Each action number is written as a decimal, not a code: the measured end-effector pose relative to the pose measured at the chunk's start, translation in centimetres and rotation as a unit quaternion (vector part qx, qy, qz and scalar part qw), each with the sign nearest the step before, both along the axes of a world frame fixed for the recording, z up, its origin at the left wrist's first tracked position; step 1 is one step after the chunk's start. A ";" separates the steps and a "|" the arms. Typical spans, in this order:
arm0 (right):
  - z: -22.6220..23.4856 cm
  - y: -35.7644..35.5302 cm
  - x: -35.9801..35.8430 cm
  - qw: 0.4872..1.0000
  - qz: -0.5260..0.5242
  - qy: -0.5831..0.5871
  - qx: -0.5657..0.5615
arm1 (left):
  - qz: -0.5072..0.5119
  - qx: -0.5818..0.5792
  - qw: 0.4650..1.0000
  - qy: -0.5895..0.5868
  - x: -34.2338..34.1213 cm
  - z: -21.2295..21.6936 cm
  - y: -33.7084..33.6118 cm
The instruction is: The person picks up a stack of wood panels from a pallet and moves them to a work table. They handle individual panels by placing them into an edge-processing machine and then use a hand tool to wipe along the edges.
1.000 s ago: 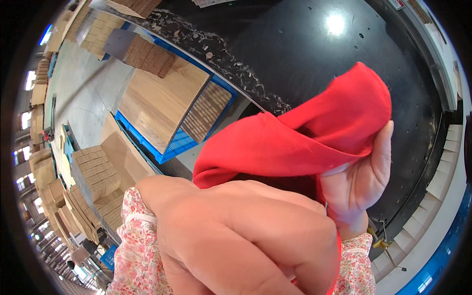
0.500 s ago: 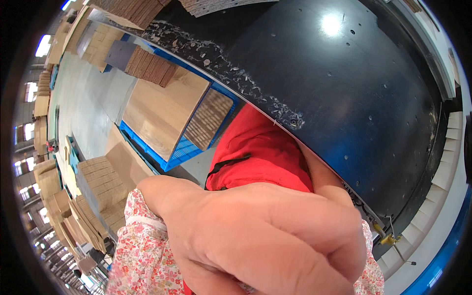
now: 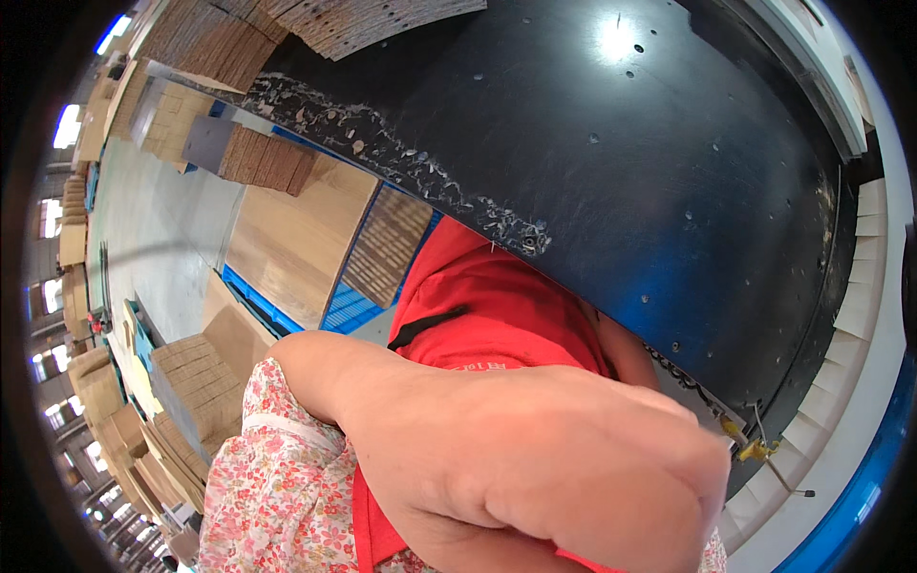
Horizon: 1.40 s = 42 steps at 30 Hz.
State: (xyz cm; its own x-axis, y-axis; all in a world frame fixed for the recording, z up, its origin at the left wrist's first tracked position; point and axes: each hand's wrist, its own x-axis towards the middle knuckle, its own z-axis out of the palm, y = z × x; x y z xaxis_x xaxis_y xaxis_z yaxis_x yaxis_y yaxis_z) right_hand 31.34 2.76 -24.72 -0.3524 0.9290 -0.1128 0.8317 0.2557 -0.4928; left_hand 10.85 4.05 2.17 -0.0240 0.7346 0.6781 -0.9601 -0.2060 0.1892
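Note:
My left hand (image 3: 573, 458) fills the lower middle, close to the camera. Its arm comes from the floral sleeve (image 3: 277, 477) at the left and reaches across my body. The fingers curl under, away from view, so whatever they grip, if anything, is hidden. Behind it, bare skin of my right arm or hand (image 3: 626, 355) shows between the red apron (image 3: 487, 320) and the edge of the black work surface (image 3: 659, 191). The fingers of my right hand are hidden.
Wood chips (image 3: 420, 167) line the black surface's near left edge. Stacked boards (image 3: 205, 43) stand at the far left. Below lies a wood-look panel (image 3: 301, 239) on a blue slatted pallet (image 3: 349, 310). Another board stack (image 3: 196, 382) stands at left. A yellow fitting (image 3: 755, 449) sits at right.
The view has shifted, so the black surface and stacks sit further left. My left hand has turned a little, its knuckles now lower and further right. Less of my right arm shows.

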 end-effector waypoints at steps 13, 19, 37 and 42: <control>16.2 -1.4 2.0 0.905 0.200 0.263 -0.269 | -0.044 0.181 0.974 0.130 -0.6 0.5 3.1; 20.7 1.7 2.0 0.929 0.081 0.255 -0.255 | -0.021 0.123 0.989 0.083 1.4 1.4 0.9; 19.3 5.8 -2.7 0.954 0.048 0.267 -0.129 | -0.095 0.155 0.954 0.239 -4.7 -0.7 2.0; 19.2 5.8 -2.7 0.956 0.041 0.266 -0.117 | 0.077 0.218 0.919 0.319 -6.5 0.2 1.8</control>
State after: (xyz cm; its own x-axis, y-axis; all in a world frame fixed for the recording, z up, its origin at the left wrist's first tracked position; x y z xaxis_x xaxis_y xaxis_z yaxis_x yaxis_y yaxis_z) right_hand 28.60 8.60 -5.57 -0.4891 0.8666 -0.0990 0.4298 0.1406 -0.8919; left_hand 4.31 5.90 2.37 0.4010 0.4101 0.8191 -0.6352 -0.5198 0.5712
